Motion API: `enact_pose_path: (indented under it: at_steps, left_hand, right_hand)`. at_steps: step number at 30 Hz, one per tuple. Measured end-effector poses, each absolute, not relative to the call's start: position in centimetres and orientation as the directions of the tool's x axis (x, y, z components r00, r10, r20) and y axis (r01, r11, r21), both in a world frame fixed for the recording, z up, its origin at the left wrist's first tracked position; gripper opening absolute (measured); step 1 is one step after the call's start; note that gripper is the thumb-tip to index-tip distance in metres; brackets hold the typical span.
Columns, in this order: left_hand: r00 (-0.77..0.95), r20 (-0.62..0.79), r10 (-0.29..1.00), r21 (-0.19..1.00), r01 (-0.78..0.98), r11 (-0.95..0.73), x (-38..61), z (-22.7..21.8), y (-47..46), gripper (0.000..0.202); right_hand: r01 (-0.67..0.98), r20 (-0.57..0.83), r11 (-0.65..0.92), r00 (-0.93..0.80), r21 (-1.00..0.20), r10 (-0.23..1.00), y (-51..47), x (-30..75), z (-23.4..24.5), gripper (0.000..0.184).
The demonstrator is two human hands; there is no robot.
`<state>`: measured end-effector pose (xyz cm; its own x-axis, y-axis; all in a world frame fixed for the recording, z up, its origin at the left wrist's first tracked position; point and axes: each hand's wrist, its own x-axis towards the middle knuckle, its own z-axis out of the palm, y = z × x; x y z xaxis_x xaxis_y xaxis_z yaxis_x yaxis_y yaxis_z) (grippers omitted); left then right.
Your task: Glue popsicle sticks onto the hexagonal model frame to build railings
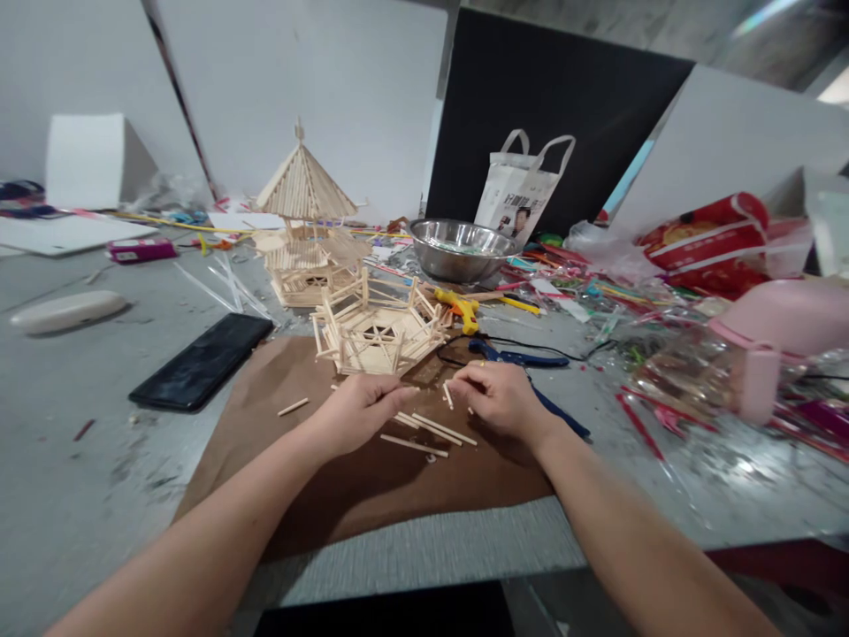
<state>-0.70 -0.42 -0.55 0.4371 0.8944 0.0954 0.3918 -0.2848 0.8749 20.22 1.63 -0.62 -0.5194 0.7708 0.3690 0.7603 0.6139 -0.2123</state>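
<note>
Over a sheet of brown paper [318,504], my right hand [500,400] is closed in a pinch on a short wooden stick [448,395]. My left hand [358,411] is also closed, thumb and fingers together; what it holds, if anything, is hidden. Loose thin wooden sticks [444,430] lie below and between my hands, and a short piece [293,407] is to the left. Just beyond my hands stands a many-sided stick frame [381,332] with railings. A stick pavilion [309,190] with a pointed roof rises behind it.
Blue-handled pliers [517,356] lie beside my right hand, near a yellow glue gun [464,310]. A metal bowl [461,250] and white bag [517,190] stand behind. At left lies a black phone [202,361]. A pink cup-like object [769,345] and plastic scraps crowd the right.
</note>
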Motion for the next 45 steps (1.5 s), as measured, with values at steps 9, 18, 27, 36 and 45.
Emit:
enact_pose_path:
  at_steps: [9,18,27,36,45]
  left_hand:
    - [0.435,0.187,0.881,0.844,0.388,-0.371,-0.7,-0.7,-0.3,0.028]
    - [0.347,0.214,0.913,0.824,0.438,-0.360,-0.7,-1.7,0.2,0.027]
    - [0.272,0.279,0.921,0.817,0.437,-0.376,-0.8,-1.8,0.3,0.029]
    - [0.197,0.373,0.907,0.806,0.415,-0.422,-0.8,-2.0,0.4,0.027]
    - [0.189,0.453,0.871,0.776,0.397,-0.490,-0.7,-1.8,0.1,0.019]
  right_hand:
    - [0.748,0.322,0.651,-0.590,-0.129,0.741,3.2,20.5,-1.6,0.027]
    - [0.993,0.147,0.119,-0.116,-0.009,0.982,4.7,25.2,-0.2,0.066]
    - [0.999,-0.247,-0.026,0.036,0.044,0.968,5.3,28.2,-0.4,0.089]
    - [1.000,-0.039,0.014,-0.013,0.006,0.999,5.2,28.5,0.6,0.050]
    - [0.850,0.344,0.434,-0.328,-0.299,0.880,2.3,23.3,1.7,0.050]
